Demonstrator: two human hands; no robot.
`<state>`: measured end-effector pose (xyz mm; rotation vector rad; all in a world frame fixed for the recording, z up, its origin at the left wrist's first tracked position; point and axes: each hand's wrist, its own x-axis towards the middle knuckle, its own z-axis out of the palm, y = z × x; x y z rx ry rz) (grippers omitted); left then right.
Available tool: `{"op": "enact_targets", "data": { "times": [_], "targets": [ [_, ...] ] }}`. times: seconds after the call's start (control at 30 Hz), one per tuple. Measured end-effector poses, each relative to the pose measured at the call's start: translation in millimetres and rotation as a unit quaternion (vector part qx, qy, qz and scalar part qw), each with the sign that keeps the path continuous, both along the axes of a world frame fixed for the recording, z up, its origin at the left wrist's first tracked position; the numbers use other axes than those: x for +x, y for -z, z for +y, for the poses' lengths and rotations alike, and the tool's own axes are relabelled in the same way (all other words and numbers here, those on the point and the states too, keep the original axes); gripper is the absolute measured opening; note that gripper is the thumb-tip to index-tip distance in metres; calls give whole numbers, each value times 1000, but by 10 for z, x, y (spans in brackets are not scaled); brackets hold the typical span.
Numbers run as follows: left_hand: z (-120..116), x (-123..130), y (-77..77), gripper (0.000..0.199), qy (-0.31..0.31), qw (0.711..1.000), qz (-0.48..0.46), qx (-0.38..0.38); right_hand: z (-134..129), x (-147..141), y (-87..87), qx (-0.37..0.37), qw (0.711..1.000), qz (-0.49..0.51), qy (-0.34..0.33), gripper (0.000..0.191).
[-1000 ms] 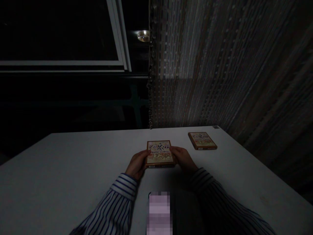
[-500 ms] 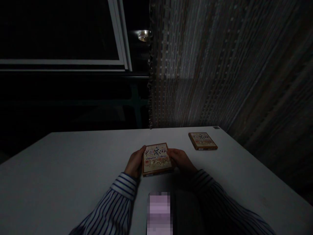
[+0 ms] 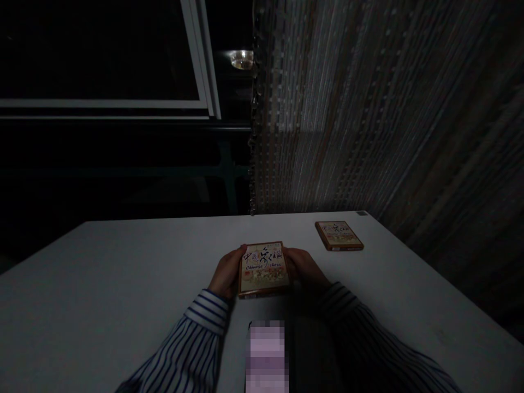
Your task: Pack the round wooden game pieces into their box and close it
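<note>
A flat square Chinese chess box, brown at the edges with a cream printed lid, is held between my two hands over the white table. My left hand grips its left side, the thumb near the top left corner. On the right side, my right hand has its fingers closed on the edge; some of them are hidden beneath or behind the box. The lid faces up towards me. Whether the box touches the tabletop, I cannot tell.
A second, matching Chinese chess box lies at the back right of the table. Close to me is a phone with a blurred-out screen. Behind the table hang a string curtain and a dark window with a pale frame.
The held box has shifted and turned slightly in my hands, and my right thumb has slid off its lid to the edge. The second box stays put.
</note>
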<state>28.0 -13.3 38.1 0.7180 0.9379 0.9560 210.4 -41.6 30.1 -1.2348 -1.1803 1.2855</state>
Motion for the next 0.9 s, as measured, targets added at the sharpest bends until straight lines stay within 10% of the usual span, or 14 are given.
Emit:
{"op": "enact_targets", "data": {
  "times": [0.27,0.57,0.9],
  "targets": [
    [-71,49,-44,29,20,1000,6,14,17,55,-34,-25,999,35,33,35],
    [-30,-7,-85,27,-39,999,-5,-11,-3,-30,41,-74,986,126,-77,24],
    [-19,-25,-75,38,-39,999,-16,-31,-8,-13,82,-43,998,12,-38,29]
  ]
}}
